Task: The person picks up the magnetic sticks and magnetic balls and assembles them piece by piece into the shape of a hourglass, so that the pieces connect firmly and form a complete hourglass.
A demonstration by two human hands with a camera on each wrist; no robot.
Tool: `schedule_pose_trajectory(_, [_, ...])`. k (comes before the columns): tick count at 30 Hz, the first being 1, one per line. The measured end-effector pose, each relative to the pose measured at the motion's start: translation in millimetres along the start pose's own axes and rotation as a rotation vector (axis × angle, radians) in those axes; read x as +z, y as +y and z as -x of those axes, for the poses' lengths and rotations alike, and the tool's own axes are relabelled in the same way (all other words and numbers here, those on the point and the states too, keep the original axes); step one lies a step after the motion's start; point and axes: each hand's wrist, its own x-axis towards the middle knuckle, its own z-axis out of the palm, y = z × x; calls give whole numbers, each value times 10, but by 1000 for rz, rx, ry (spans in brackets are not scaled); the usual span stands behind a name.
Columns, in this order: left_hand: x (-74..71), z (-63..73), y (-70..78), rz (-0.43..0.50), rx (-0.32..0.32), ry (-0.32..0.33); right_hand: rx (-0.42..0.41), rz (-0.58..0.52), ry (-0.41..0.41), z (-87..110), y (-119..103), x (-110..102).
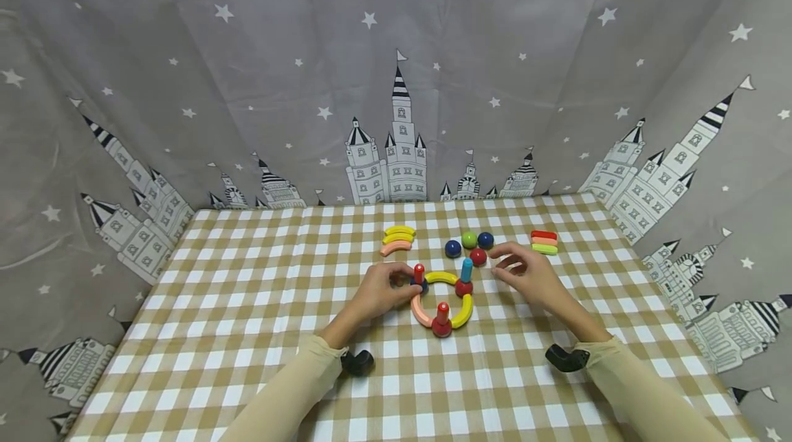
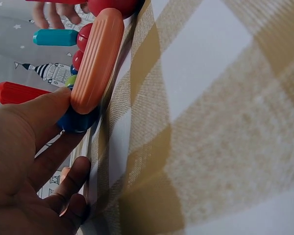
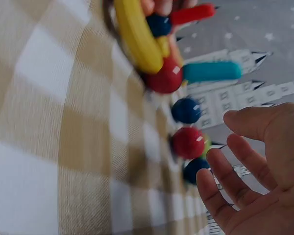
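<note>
A ring of curved sticks and balls lies on the checked cloth: two yellow curved sticks (image 1: 442, 278), an orange curved stick (image 2: 98, 61), two red balls (image 1: 441, 327) and a dark blue ball (image 2: 78, 121). Upright from the balls stand two red sticks (image 1: 443, 311) and a light blue stick (image 1: 467, 271). My left hand (image 1: 383, 289) pinches the dark blue ball between thumb and fingers at the ring's left side. To the right of the ring, my right hand (image 1: 529, 275) hovers with loosely bent fingers and holds nothing, close to a loose red ball (image 1: 478, 257).
Behind the ring are loose blue balls (image 1: 453, 248) and a green ball (image 1: 469, 240). Curved yellow and orange sticks (image 1: 399, 237) lie back left; short straight red, orange and green sticks (image 1: 544, 241) lie back right. A grey castle-print curtain (image 1: 278, 84) hangs behind the table.
</note>
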Motion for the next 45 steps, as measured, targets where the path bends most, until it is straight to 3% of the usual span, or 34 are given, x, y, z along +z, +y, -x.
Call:
schedule_pose_trajectory(7, [0, -10, 4, -5, 7, -1, 37, 47, -20, -134, 180, 87])
schedule_pose_trajectory(14, [-10, -9, -1, -7, 5, -10, 79, 37, -66, -228, 187, 146])
schedule_pose_trajectory(20, [-17, -8, -18, -7, -7, -14, 57, 76, -80, -276, 211, 195])
schedule_pose_trajectory(45, [-18, -1, -10, -26, -10, -24, 74, 136, -87, -303, 230, 264])
